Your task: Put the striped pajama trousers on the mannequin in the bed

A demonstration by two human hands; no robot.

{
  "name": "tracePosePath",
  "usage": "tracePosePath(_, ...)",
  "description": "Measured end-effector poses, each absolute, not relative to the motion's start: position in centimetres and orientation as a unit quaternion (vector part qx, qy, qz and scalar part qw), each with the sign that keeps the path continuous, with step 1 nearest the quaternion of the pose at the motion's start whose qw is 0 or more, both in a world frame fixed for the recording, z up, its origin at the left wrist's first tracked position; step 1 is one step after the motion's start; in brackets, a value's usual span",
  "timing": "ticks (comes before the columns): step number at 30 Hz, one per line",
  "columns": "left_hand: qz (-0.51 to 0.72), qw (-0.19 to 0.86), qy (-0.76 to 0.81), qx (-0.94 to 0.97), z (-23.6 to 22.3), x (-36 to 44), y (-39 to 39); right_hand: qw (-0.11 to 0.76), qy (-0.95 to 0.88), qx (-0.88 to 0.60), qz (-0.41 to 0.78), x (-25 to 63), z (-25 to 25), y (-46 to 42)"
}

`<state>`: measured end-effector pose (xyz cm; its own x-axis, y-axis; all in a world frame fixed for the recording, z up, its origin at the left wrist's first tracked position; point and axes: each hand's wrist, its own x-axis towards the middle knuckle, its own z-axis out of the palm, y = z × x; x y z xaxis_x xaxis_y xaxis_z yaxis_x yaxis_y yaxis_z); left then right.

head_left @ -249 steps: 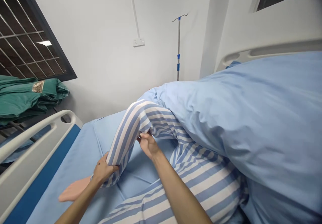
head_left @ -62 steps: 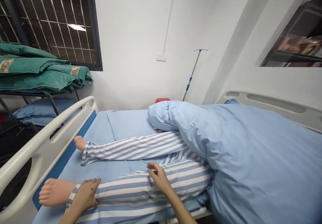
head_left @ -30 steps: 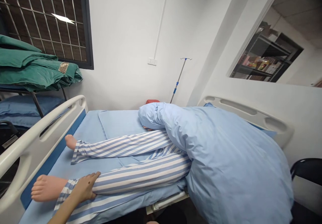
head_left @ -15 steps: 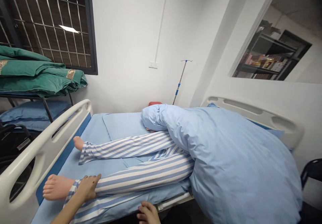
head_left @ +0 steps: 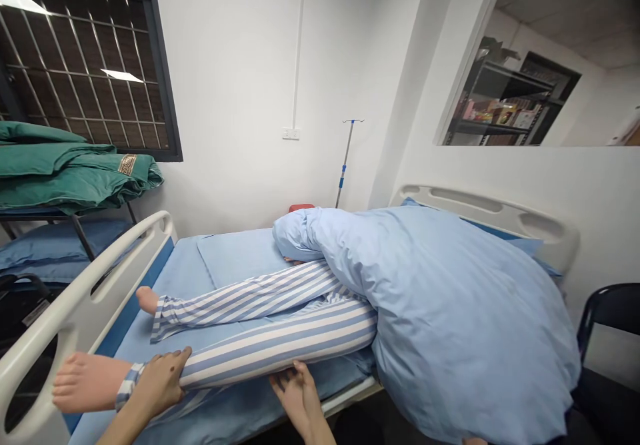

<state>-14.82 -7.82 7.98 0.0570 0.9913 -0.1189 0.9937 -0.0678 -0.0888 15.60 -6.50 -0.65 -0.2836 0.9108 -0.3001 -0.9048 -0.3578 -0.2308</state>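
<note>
Fingers [head_left: 175, 360] open, left hand [head_left: 159, 386] on and right hand [head_left: 296, 395] under one striped trouser leg [head_left: 275, 352], two manikin feet [head_left: 90, 384]

Mannequin [head_left: 280, 342] under duvet [head_left: 460, 312] on bed [head_left: 225, 258]

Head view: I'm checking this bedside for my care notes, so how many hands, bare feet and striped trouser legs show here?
Hands: 2 (left hand, right hand)
Bare feet: 2 (near foot, far foot)
Striped trouser legs: 2 (near leg, far leg)
Total: 6
</note>
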Motion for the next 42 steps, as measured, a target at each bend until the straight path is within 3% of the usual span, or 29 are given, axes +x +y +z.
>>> tracePosePath(10,0.175,0.087,0.702,0.685,5.4,-7.4,-4.5,0.588,-0.133,-0.112,0.790,20.2,11.2,-4.7)
tracePosePath(17,0.270,0.130,0.704,0.644,2.2,-3.1,-3.5,0.591,-0.167,-0.139,0.777,21.2,13.1,-4.1)
tracePosePath(21,0.259,0.159,0.679,0.669,2.2,-3.7,-3.8,0.592,-0.163,-0.149,0.775,21.2,13.0,-4.3)
tracePosePath(26,0.139,0.157,0.694,0.688,4.3,-4.8,-3.8,0.595,-0.148,-0.146,0.776,21.3,12.8,-4.4)
tracePosePath(33,0.092,0.037,0.687,0.720,7.1,-9.4,-3.6,0.593,-0.169,-0.171,0.768,20.8,11.1,-5.2)
tracePosePath(42,0.008,-0.061,0.659,0.750,15.1,-13.9,-6.8,0.565,-0.090,-0.188,0.798,18.0,5.2,-6.2)
